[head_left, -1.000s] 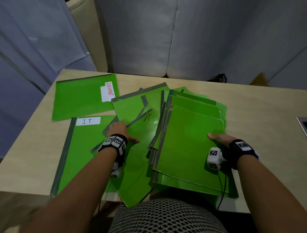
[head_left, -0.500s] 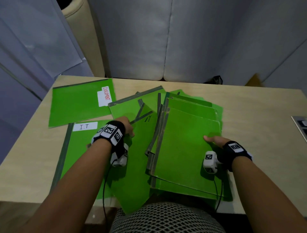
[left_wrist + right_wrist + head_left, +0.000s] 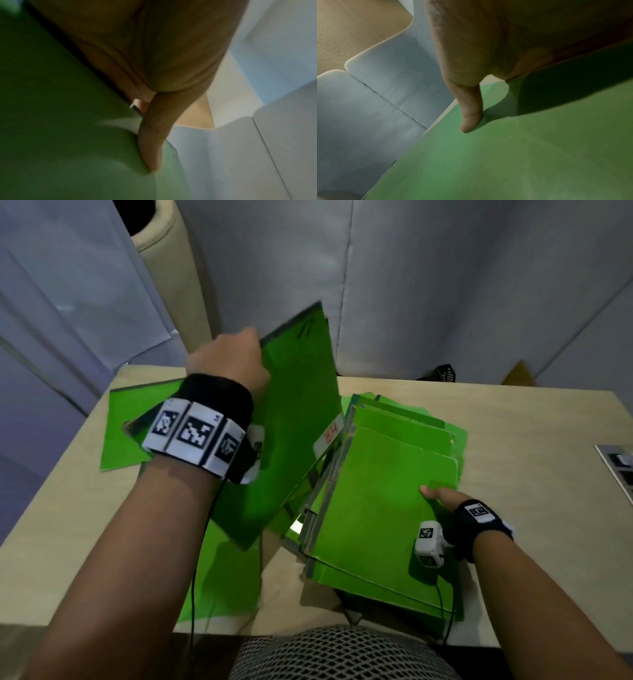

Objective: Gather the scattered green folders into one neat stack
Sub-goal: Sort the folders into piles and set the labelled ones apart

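Folder (image 3: 301, 405) tilted up at 10 o'clock of stack (image 3: 376, 508)
Left hand (image 3: 227, 359) grips the folder's edge; right hand (image 3: 442, 496) lays its thumb on the stack, other fingers hidden

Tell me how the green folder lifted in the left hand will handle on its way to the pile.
Probably fairly stiff: gripped by one edge in the left hand, the lifted folder looks flat, not drooping. Likely light, since one hand raises it. Its shiny cover may slide on the stack.

Glossy plastic folders (image 3: 376, 508); matt wood-look table (image 3: 531, 446)
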Demonstrator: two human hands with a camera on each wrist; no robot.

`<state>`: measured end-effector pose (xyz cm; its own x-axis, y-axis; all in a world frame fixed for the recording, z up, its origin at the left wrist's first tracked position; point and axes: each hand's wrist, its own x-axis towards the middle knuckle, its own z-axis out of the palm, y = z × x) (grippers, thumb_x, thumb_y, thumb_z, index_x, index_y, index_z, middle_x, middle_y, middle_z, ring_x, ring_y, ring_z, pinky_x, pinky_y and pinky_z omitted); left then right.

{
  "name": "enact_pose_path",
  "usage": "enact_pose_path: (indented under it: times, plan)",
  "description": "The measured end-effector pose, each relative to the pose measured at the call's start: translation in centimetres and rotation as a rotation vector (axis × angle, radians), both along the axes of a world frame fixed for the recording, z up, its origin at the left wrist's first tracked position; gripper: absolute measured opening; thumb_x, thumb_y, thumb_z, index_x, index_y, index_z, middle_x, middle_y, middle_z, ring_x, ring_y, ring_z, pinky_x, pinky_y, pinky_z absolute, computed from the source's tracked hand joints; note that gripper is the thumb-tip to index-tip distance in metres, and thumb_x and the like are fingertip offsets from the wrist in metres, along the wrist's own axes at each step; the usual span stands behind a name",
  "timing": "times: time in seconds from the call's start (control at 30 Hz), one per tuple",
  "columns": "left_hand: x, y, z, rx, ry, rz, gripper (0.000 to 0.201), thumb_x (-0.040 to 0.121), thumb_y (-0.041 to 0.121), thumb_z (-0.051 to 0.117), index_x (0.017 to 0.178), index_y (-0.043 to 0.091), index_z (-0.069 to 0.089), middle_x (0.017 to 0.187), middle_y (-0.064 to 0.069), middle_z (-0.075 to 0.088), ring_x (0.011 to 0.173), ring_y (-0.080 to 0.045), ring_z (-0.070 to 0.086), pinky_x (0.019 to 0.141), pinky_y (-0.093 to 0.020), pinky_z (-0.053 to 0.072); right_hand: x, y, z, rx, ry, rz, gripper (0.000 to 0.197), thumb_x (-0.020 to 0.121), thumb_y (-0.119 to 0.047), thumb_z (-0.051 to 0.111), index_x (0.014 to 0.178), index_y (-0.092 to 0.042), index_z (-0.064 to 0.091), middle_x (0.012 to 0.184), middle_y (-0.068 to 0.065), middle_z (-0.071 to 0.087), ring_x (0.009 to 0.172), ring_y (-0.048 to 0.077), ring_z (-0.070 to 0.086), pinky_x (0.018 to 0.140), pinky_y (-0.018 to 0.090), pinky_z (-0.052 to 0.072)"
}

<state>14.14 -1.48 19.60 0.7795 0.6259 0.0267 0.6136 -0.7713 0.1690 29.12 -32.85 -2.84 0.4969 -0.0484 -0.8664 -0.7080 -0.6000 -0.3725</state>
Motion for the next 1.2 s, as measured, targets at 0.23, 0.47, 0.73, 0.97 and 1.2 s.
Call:
enact_pose_path:
  times: [0.23, 0.47, 0.73, 0.97, 1.2]
  plan:
    - [2.4, -0.3, -4.1, -0.483, -0.107, 0.052, 0.05, 0.084, 0.028, 0.068, 0.123, 0.0, 0.053, 0.127, -0.019, 0.058, 0.115, -0.033, 0.057, 0.091, -0.038, 0.045, 0.9, -1.1, -0.9, 0.085, -0.114, 0.025, 0.069, 0.084, -0.048, 0.065, 0.137, -0.01, 0.044, 0.102, 0.011, 0.057, 0.081, 0.026, 0.054, 0.089, 0.038, 0.047]
    - [1.4, -7.7, -18.1, -0.725, 0.262, 0.113, 0.065, 0.085, 0.034, 0.066, 0.133, 0.001, 0.037, 0.121, -0.016, 0.058, 0.107, -0.032, 0.061, 0.088, -0.039, 0.054, 1.6, -3.6, -3.4, 0.224, -0.027, -0.095, 0.11, 0.037, -0.084, 0.074, 0.137, -0.049, 0.043, 0.148, 0.0, 0.039, 0.138, 0.032, 0.036, 0.105, 0.067, 0.028]
    - [2.9, -5.4, -21.0, -0.383, 0.406, -0.221, 0.068, 0.094, 0.059, 0.031, 0.146, 0.014, 0.034, 0.153, -0.011, 0.03, 0.138, -0.033, 0.034, 0.109, -0.05, 0.035, -1.7, -0.5, 1.2, -0.102, -0.168, 0.189, 0.065, 0.077, -0.058, 0.068, 0.115, -0.007, 0.052, 0.107, 0.017, 0.06, 0.094, 0.032, 0.057, 0.077, 0.038, 0.048]
    - [-0.2, -2.0, -23.9, -0.377, 0.593, -0.349, 0.057, 0.097, 0.051, 0.009, 0.152, 0.036, 0.004, 0.159, 0.018, -0.008, 0.149, -0.023, -0.011, 0.11, -0.07, -0.003, -0.5, -0.8, 0.6, 0.031, -0.087, -0.021, 0.066, 0.069, -0.046, 0.081, 0.115, -0.01, 0.049, 0.101, 0.016, 0.055, 0.087, 0.034, 0.052, 0.074, 0.045, 0.047]
    - [-0.5, -3.4, -23.3, -0.225, 0.651, -0.303, 0.06, 0.097, 0.056, 0.008, 0.152, 0.034, 0.002, 0.159, 0.018, -0.01, 0.148, -0.026, -0.011, 0.109, -0.071, 0.006, -0.7, -0.7, -0.2, 0.067, -0.297, -0.191, 0.067, 0.063, -0.035, 0.084, 0.112, -0.004, 0.049, 0.111, 0.017, 0.057, 0.103, 0.039, 0.052, 0.097, 0.056, 0.045]
